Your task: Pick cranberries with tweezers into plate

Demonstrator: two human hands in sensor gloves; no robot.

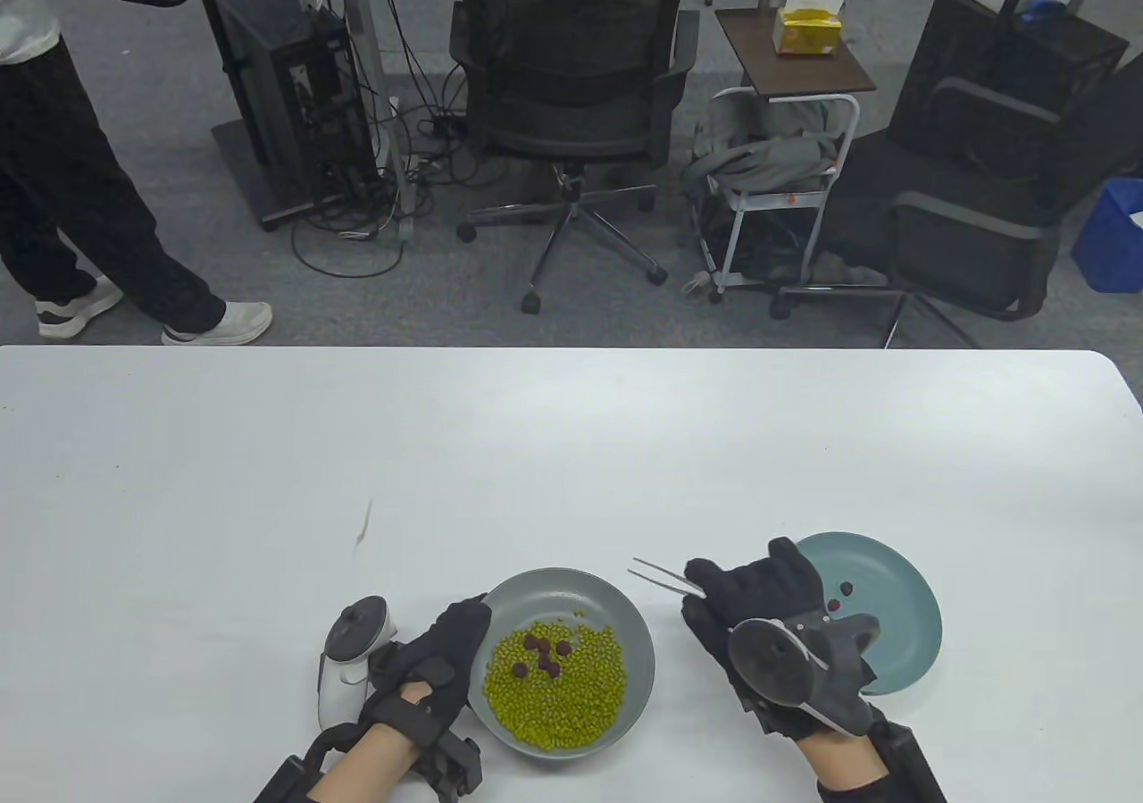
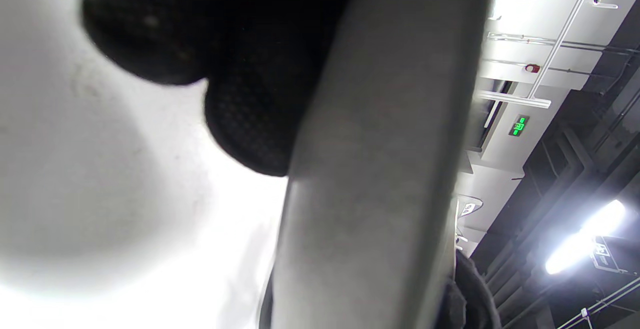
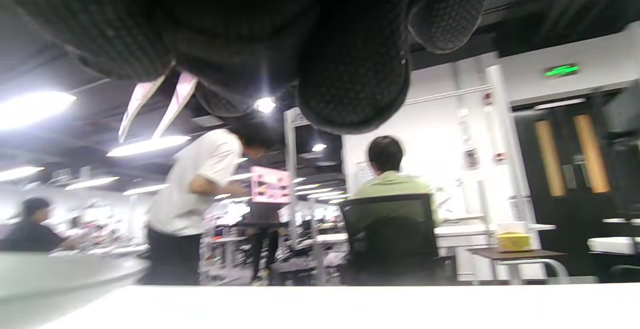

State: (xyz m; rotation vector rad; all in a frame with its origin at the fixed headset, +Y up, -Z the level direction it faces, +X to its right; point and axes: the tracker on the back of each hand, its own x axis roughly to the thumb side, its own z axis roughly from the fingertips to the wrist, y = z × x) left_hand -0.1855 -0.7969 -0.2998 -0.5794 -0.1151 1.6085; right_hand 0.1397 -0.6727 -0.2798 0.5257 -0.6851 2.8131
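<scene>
Five cranberries (image 1: 538, 655), likely light and soft, suit a gentle mid-body pinch by the tweezers (image 1: 659, 574), tips apart, which the right hand (image 1: 759, 611) clamps.

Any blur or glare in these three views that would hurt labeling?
Table view: sharp and evenly lit, tweezers and cranberries readable. Left wrist view: bowl rim and left hand too close, blurred, table washed out. Right wrist view: right hand underexposed, ceiling lights flare.

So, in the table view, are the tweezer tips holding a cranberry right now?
No. The tweezers in the right hand point left over bare table, tips apart with nothing between them.
</scene>
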